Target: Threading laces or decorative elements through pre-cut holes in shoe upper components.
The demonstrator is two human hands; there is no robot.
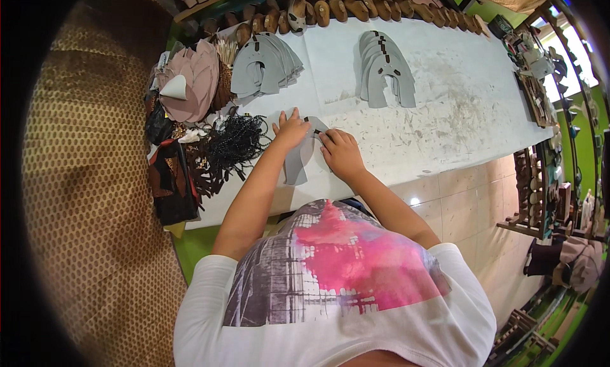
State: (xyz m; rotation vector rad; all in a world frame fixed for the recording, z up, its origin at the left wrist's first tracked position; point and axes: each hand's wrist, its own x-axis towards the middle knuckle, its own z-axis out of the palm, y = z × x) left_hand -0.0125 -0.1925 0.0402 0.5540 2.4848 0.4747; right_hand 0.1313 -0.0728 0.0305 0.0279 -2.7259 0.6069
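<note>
A grey horseshoe-shaped shoe upper piece (pixel 296 167) lies flat on the white table in front of me. My left hand (pixel 291 132) rests on its upper left part with the fingers spread. On the opposite side, my right hand (pixel 343 152) has its fingers bent and pressed together at a small dark strip (pixel 321 135) by the piece's edge. Part of the piece is covered by both hands. Farther off are two fanned stacks of similar grey uppers, one to the left (pixel 271 55) and one to the right (pixel 375 55), with dark patches on them.
Left of my hands lie a tangle of black braided cords (pixel 238 141), a pile of pinkish-brown cut pieces (pixel 190 81) and a dark bag-like item (pixel 171 189). Several wooden shoe lasts (pixel 322 13) line the table's far edge. Racks (pixel 534 189) stand at the right.
</note>
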